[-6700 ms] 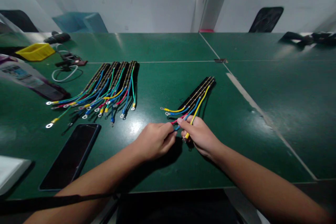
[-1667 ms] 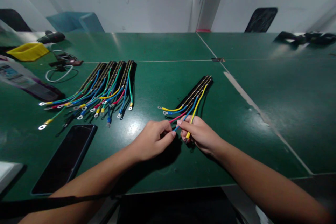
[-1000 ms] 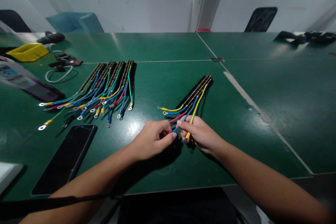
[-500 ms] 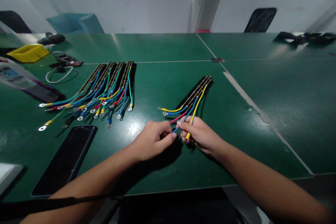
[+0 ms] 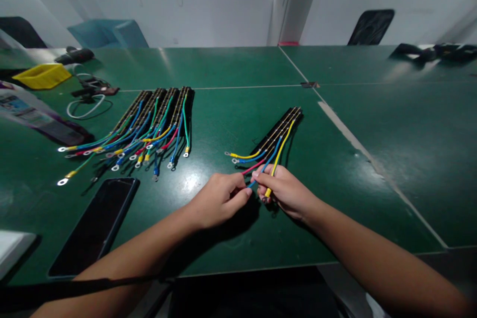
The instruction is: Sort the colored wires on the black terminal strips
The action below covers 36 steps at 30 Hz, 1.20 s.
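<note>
Left hand (image 5: 220,199) pinches blue wire (image 5: 276,149), end hidden, seemingly inside grip; right hand (image 5: 285,190) clamps same wire plus yellow wire (image 5: 284,142).

Has a bare left hand (image 5: 219,201) and a bare right hand (image 5: 285,189), both with short, rounded thumbnails (image 5: 248,191). Shows a slender left forearm (image 5: 149,248) and a matching right forearm (image 5: 370,255), both uncovered to the edge of view, smooth in outline and gradually thicker away from the hands. Carries a flat black strap (image 5: 85,286) across the left forearm, broad at the left edge of view and thinner toward the middle. Seems dressed in plain black at the lap (image 5: 253,292), too dark to make out weave, folds or seams. Fades into shadow at lower right.
</note>
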{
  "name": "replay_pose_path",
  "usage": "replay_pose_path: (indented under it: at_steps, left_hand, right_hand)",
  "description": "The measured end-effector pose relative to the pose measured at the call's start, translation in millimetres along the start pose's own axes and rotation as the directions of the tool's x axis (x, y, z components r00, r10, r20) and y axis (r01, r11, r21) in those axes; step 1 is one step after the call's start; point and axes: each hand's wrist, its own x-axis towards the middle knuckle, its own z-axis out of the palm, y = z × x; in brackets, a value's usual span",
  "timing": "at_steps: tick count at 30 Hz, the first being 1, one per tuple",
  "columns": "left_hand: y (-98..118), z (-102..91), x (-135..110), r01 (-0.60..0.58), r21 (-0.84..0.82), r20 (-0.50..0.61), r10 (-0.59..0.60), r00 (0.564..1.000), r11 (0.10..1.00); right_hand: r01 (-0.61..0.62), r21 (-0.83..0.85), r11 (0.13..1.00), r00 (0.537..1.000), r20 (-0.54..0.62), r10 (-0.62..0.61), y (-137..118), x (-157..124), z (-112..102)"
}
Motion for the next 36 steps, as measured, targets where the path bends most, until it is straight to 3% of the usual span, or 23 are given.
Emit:
replay_pose_path:
  at_steps: [5,11,20,29,36]
  left_hand:
    - [-2.6,1.3,-0.5,-0.011,-0.009,-0.041,0.010,0.999,1.000]
    - [0.5,-0.7,0.9,-0.023,0.023,0.036,0.022,0.999,0.999]
    - [-2.7,1.8,-0.2,-0.027,-0.025,-0.007,0.027,1.000,0.999]
    - [0.4,-0.5,0.7,-0.032,0.037,0.065,0.030,0.997,0.999]
    - [-3.8,2.6,-0.3,-0.027,0.000,-0.003,0.027,1.000,1.000]
  right_hand:
    - [0.003,-0.001,1.000,1.000,0.012,-0.003,-0.8,0.2,0.0]
    - [-0.004,-0.012,1.000,1.000,0.000,0.004,-0.4,0.0,0.2]
    - [0.002,-0.029,1.000,1.000,0.000,-0.002,-0.4,0.7,-0.6]
    - [-0.013,-0.018,1.000,1.000,0.001,0.013,-1.8,-0.5,-0.5]
    - [-0.001,-0.027,1.000,1.000,0.003,0.001,-2.1,-1.1,0.2]
